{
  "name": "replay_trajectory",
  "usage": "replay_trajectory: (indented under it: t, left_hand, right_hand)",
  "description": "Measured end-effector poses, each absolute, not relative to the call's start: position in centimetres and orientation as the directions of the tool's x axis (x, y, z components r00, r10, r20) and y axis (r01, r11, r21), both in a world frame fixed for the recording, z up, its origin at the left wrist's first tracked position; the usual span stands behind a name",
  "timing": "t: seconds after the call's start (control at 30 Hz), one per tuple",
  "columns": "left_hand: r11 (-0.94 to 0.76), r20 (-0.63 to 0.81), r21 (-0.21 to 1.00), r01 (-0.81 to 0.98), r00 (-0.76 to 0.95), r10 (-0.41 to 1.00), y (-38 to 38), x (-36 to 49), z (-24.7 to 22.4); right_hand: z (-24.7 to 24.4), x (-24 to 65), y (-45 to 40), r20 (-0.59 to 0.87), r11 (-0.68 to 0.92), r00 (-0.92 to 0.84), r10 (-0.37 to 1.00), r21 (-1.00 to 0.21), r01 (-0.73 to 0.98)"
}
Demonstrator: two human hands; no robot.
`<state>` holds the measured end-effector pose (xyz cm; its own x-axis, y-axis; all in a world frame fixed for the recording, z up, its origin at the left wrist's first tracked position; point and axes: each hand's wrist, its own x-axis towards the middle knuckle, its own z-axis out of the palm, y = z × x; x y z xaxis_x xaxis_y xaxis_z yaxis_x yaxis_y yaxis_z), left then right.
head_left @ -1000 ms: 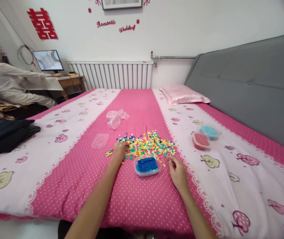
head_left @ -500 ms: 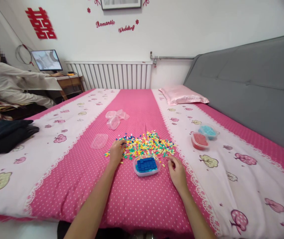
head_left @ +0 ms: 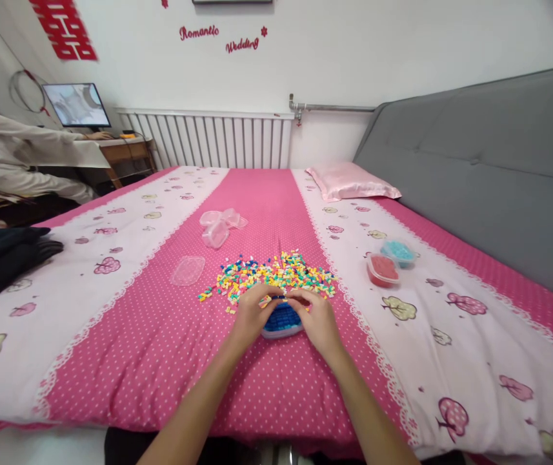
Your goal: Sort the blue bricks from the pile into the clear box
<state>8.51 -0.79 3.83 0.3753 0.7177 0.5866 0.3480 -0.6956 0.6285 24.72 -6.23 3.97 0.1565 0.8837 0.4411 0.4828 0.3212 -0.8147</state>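
A tiny dark blue piece (head_left: 279,297) is pinched in the fingertips of the left hand (head_left: 251,315) above the clear container (head_left: 282,334) of blue bricks (head_left: 282,318); the right hand's (head_left: 319,320) fingertips meet it there, though whether they grip it too is too small to tell. Just beyond, loose multicoloured bricks (head_left: 305,274) spread over the pink bed (head_left: 261,194). Farther out lie a clear lid (head_left: 188,271) and clear containers (head_left: 216,234) to the left, and red (head_left: 382,270) and turquoise tubs (head_left: 399,250) to the right.
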Motion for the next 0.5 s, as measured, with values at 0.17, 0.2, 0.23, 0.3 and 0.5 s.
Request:
replay_trajectory:
  t: [0.17, 0.2, 0.23, 0.3, 0.5]
  left_hand:
    - [-0.699, 0.581, 0.638, 0.323, 0.394, 0.712, -0.6, 7.8, 3.3]
    - [-0.699, 0.581, 0.638, 0.322, 0.394, 0.712, -0.5, 7.8, 3.1]
    - [-0.699, 0.581, 0.638, 0.323, 0.394, 0.712, -0.5, 7.7, 2.9]
    - [-0.701, 0.584, 0.632, 0.329, 0.393, 0.71, -0.6, 7.5, 2.7]
    - [-0.726, 0.597, 0.605, 0.327, 0.417, 0.685, -0.6, 7.0, 2.8]
  right_hand:
    - [3.8, 24.5, -5.4, 0.39, 0.286, 0.134, 0.911, -0.831, 0.477]
    - [3.7, 24.4, -5.2, 0.376, 0.273, 0.133, 0.917, -0.834, 0.48]
    - [3.6, 24.3, -5.0, 0.362, 0.259, 0.131, 0.923, -0.836, 0.484]
    - [3.5, 24.1, -4.8, 0.34, 0.239, 0.122, 0.932, -0.833, 0.498]
    - [3.8, 23.6, -4.6, 0.328, 0.221, 0.073, 0.942, -0.768, 0.601]
